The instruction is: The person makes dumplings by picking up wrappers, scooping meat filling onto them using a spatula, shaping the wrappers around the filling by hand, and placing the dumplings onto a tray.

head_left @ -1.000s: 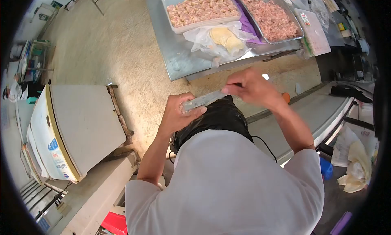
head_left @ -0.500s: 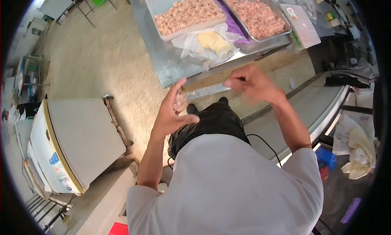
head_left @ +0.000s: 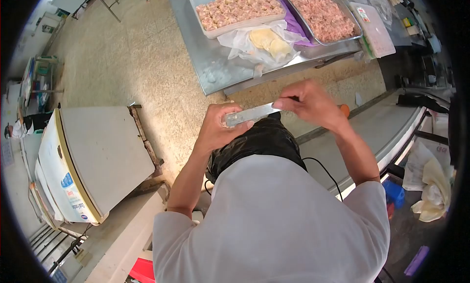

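My right hand [head_left: 312, 104] grips one end of a flat metal spatula [head_left: 249, 115] between thumb and fingers. The blade's other end lies across my left hand [head_left: 214, 126], whose fingers and thumb curl round a dumpling. That dumpling is almost wholly covered by the fingers and the blade. Beyond my hands, a stack of pale dumpling wrappers [head_left: 269, 42] rests on crumpled white plastic [head_left: 234, 44]. Behind it, rows of filled dumplings [head_left: 235, 8] fill a white tray [head_left: 223, 33]. Pink minced meat [head_left: 323, 16] is heaped in a metal tray [head_left: 338, 41] to their right.
A steel table [head_left: 196, 52] carries the trays, with purple cloth [head_left: 293, 25] between them. At the right of the trays is a plastic-wrapped package [head_left: 374, 30]. A grey-topped cabinet [head_left: 103, 155] stands on the left, and a long ledge [head_left: 362, 121] runs along the right.
The spatula has come further over my left hand, and the left fingers have closed in round the dumpling. The table and trays appear slightly higher and further right in view.
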Tool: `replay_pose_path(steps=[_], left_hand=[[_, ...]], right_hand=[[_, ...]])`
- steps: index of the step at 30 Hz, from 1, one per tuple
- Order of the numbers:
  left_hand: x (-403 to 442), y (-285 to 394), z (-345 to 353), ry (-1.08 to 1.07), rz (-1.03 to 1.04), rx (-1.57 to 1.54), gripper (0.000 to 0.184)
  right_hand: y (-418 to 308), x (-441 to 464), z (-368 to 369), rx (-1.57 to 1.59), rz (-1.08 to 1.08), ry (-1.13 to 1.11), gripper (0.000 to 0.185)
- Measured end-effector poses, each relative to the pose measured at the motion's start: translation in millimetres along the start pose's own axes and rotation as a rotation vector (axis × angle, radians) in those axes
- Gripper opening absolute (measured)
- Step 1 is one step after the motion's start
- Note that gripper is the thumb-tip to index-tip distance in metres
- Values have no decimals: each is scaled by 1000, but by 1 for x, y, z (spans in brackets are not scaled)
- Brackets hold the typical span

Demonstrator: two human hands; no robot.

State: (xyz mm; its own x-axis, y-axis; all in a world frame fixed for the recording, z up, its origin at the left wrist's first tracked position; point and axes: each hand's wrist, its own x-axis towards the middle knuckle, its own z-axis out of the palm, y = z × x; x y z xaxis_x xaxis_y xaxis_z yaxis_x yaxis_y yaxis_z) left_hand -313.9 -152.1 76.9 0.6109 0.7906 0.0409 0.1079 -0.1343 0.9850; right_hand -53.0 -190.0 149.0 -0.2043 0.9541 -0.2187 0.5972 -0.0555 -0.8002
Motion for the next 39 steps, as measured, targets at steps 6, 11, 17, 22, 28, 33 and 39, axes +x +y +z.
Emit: replay_pose_path(steps=[6, 11, 17, 22, 28, 33, 39], left_hand=[[1, -1, -3, -15, -43, -7, 19], [5, 3, -9, -103, -117, 50, 26], [7, -7, -8, 5, -59, -170, 52], [12, -15, -11, -60, -11, -72, 42], [17, -14, -4, -4, 35, 29, 26], [25, 2, 0, -13, 25, 33, 23], [29, -3, -3, -39, 30, 89, 24]], right_hand=[[0, 0, -10, 26, 75, -32, 26], [11, 8, 2, 3, -14, -18, 32], [18, 7, -31, 34, 95, -1, 32], [10, 8, -30, -16, 73, -29, 31], [4, 10, -26, 7, 95, -10, 34], [12, 13, -13, 50, 76, 1, 33], [2, 12, -23, -37, 48, 75, 31]])
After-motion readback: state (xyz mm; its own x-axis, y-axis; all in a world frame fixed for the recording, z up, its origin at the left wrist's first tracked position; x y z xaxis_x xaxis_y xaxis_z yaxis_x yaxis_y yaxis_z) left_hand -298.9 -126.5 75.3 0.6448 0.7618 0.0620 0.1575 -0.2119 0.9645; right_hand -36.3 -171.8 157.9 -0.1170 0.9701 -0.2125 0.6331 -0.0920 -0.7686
